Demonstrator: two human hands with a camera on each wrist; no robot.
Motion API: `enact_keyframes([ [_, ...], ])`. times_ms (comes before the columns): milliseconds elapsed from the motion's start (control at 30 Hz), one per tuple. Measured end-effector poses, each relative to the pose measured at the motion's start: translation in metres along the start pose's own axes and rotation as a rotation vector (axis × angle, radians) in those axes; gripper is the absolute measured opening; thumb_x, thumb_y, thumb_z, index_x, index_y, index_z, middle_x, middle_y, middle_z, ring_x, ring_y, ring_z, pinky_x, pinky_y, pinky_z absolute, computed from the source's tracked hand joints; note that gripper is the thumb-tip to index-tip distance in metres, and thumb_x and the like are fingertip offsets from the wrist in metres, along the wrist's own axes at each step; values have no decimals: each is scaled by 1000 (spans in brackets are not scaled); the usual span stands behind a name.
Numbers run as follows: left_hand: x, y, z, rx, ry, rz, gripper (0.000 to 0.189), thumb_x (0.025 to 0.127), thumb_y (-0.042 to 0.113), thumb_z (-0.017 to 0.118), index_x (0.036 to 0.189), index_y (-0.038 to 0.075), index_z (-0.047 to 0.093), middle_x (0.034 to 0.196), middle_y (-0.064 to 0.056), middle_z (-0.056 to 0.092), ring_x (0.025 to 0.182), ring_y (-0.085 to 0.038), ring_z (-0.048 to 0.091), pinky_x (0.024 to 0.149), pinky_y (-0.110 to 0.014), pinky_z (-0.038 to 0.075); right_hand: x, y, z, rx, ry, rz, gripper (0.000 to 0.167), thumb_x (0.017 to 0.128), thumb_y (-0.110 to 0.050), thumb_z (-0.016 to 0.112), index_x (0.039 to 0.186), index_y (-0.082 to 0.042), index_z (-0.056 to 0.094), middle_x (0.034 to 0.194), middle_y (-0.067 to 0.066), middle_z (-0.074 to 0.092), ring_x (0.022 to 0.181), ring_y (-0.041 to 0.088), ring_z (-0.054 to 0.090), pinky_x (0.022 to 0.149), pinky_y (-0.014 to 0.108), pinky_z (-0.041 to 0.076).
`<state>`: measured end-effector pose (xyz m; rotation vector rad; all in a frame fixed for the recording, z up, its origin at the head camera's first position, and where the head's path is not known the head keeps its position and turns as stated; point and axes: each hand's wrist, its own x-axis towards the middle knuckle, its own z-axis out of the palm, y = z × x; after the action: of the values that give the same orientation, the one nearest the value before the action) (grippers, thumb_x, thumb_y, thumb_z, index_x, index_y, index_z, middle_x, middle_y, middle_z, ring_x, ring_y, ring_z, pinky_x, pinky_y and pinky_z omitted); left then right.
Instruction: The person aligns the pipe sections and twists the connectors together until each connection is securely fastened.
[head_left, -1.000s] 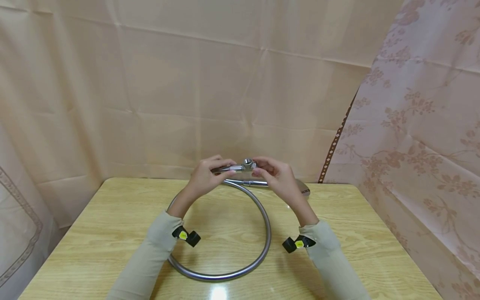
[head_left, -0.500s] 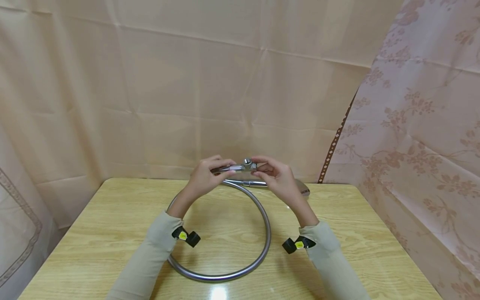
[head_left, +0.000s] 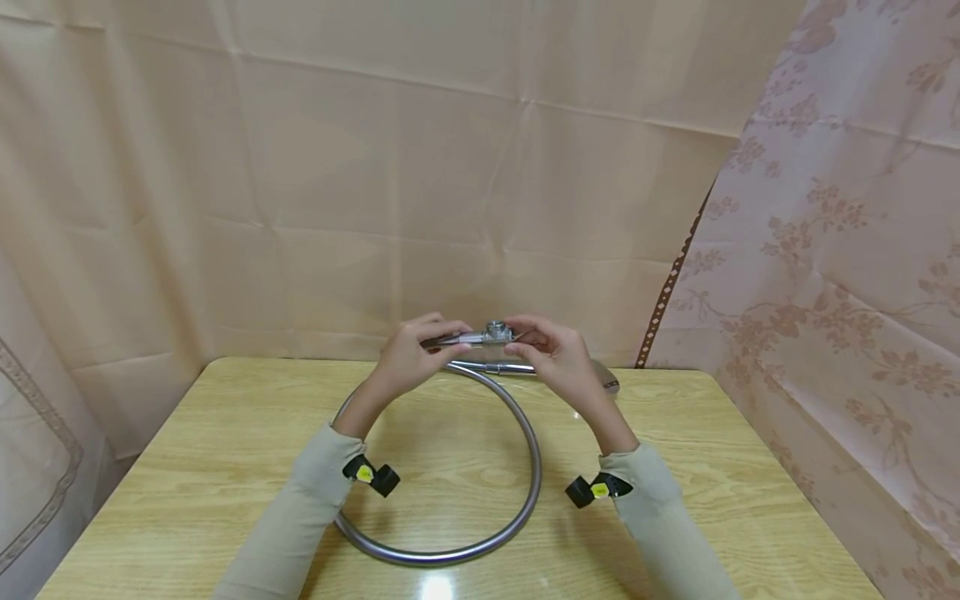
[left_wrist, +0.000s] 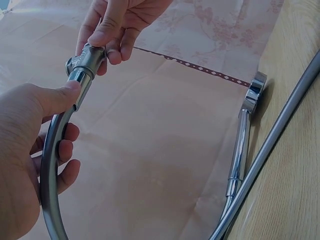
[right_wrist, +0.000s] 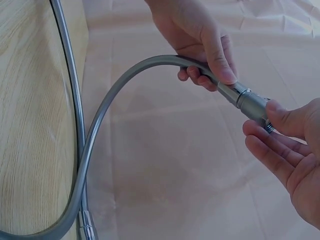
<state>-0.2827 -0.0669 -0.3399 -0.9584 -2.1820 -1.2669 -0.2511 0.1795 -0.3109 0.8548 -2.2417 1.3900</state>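
My left hand (head_left: 412,354) grips the end of a grey metal shower hose (head_left: 532,467), its thumb along the chrome end nut (left_wrist: 81,82). Seated against that nut is a short chrome pipe fitting (head_left: 497,333) with a side outlet, which points up in the head view. My right hand (head_left: 553,350) pinches the fitting's far end between thumb and fingers, as the right wrist view also shows. Both hands are raised above the far edge of the table. Behind them lies a chrome shower head (head_left: 607,379), its handle (left_wrist: 241,145) joined to the hose's other end.
The hose makes one large loop on the light wooden table (head_left: 225,467). A beige curtain (head_left: 337,167) hangs right behind the table, and a pink floral cloth (head_left: 840,275) hangs at the right.
The fitting has turned about the hose's axis: its side outlet's hole faced the head camera and now tips away. My right fingers have shifted slightly on it. The left hand has stayed put.
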Motion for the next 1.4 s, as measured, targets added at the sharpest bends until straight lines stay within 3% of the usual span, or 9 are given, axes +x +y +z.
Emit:
enact_keyframes([
  [133, 0, 0, 0, 1, -3, -8, 21, 87, 16, 83, 108, 14, 80, 81, -1, 61, 64, -12, 49, 56, -22, 43, 0, 0, 0, 2, -9, 21, 29, 89, 3, 74, 118, 4, 70, 101, 18, 76, 86, 13, 73, 73, 20, 58],
  [367, -1, 0, -1, -8, -6, -2, 21, 88, 17, 82, 108, 14, 80, 80, -1, 60, 63, -12, 49, 55, -22, 43, -1, 0, -1, 74, -34, 62, 26, 95, 2, 69, 120, 7, 69, 103, 26, 74, 83, 42, 74, 73, 30, 62],
  [600, -1, -2, 0, -29, -7, -19, 22, 87, 16, 82, 109, 13, 80, 82, -2, 61, 65, -13, 50, 56, -22, 43, -1, 2, -1, 11, -45, 11, 35, 89, 2, 75, 123, 1, 69, 99, 18, 75, 83, 18, 72, 72, 22, 59],
  [833, -3, -1, 1, -44, -5, -30, 22, 87, 14, 82, 109, 13, 80, 83, -3, 62, 65, -14, 51, 57, -22, 44, -2, 4, -2, -15, -50, 26, 33, 88, 2, 76, 120, -1, 71, 97, 15, 76, 84, 23, 71, 73, 21, 56],
  [1067, -3, 1, 1, -28, -5, -46, 21, 87, 15, 83, 108, 14, 80, 82, -2, 62, 64, -13, 51, 56, -22, 44, -3, 4, -2, 16, -61, 65, 30, 91, -2, 74, 121, -1, 71, 98, 16, 76, 83, 16, 71, 73, 24, 57],
  [1400, 1, 6, -3, -20, -35, -59, 22, 88, 16, 82, 110, 14, 80, 84, -2, 64, 66, -13, 53, 58, -23, 46, -1, 4, -2, 103, -54, 96, 28, 94, 0, 70, 121, 6, 69, 99, 24, 74, 82, 42, 74, 73, 33, 62],
])
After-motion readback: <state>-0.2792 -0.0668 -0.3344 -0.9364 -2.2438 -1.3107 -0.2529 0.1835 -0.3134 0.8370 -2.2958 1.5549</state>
